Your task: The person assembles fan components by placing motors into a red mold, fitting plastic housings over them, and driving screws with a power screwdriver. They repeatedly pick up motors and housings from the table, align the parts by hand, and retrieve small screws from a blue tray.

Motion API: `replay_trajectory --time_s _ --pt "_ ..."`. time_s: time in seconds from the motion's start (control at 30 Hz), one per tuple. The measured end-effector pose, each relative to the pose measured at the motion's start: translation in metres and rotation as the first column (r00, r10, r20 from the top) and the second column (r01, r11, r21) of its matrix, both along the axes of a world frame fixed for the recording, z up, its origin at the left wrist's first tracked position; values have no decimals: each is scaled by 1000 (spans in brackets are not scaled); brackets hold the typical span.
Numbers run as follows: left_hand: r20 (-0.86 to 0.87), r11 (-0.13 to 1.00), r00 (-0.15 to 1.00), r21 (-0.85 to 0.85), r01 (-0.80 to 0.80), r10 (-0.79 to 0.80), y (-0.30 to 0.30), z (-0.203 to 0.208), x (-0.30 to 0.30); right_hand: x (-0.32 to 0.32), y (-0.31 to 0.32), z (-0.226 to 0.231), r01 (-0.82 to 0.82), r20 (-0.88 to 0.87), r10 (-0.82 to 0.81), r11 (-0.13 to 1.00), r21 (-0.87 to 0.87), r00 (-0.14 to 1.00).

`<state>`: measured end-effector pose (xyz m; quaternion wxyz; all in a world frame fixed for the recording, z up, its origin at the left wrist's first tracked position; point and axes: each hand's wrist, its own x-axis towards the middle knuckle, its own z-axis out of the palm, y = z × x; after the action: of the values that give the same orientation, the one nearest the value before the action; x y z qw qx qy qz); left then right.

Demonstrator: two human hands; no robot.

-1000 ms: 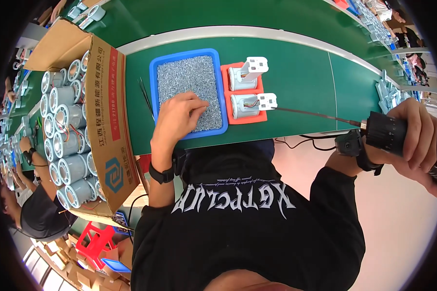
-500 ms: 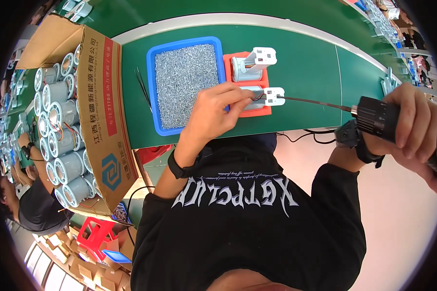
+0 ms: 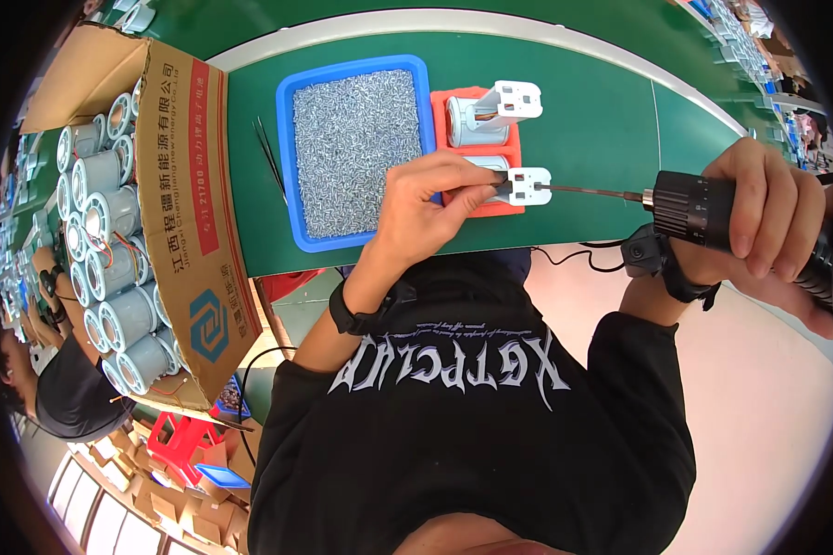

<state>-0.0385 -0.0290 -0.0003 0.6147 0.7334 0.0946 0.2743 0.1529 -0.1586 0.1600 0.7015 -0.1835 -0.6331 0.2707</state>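
My right hand [image 3: 776, 217] is wrapped round a black power screwdriver [image 3: 692, 211] at the right. Its long thin bit [image 3: 592, 191] points left, and the tip meets the white end bracket [image 3: 528, 187] of the nearer cylinder unit. My left hand [image 3: 435, 203] pinches at the inner edge of that bracket; a dark bit shows at its fingertips, too small to name. The hand partly hides the nearer grey-white cylinder [image 3: 487, 164]. Just beyond, a second cylinder unit [image 3: 477, 122] with a white bracket [image 3: 518, 100] lies in the orange-red holder [image 3: 442, 137].
Left of the holder stands a blue tray [image 3: 288, 157] full of small silver screws [image 3: 356, 139]. Black tweezers [image 3: 268, 157] lie beside it. A cardboard box [image 3: 190, 277] packed with several grey-white cylinders [image 3: 111, 215] stands at the left. At far left is another person's arm [image 3: 60, 305].
The screwdriver and my right hand have moved a little left, the bit staying at the bracket. My left fingertips have closed in on the bracket, covering dark wires visible before.
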Motion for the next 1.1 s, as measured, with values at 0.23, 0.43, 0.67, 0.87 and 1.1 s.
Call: replay_trajectory --time_s 0.23,0.43,0.67,0.87,1.1 --pt "-2 1000 1000 -14 -20 20 -4 -1 1 -3 1 0 -19 -6 19 999 -46 1000" --pt "82 927 982 324 -186 169 5 11 -8 -8 8 1 -87 62 95 989 -116 994" --pt "-14 967 994 232 -103 109 42 11 -25 -6 23 5 -207 205 270 937 -281 941" --pt "-507 837 856 509 203 100 59 -1 -43 -8 24 6 -202 261 305 913 -354 916" --pt "-474 825 878 521 220 64 63 -6 -42 -9 34 9 -291 225 417 851 -437 881"
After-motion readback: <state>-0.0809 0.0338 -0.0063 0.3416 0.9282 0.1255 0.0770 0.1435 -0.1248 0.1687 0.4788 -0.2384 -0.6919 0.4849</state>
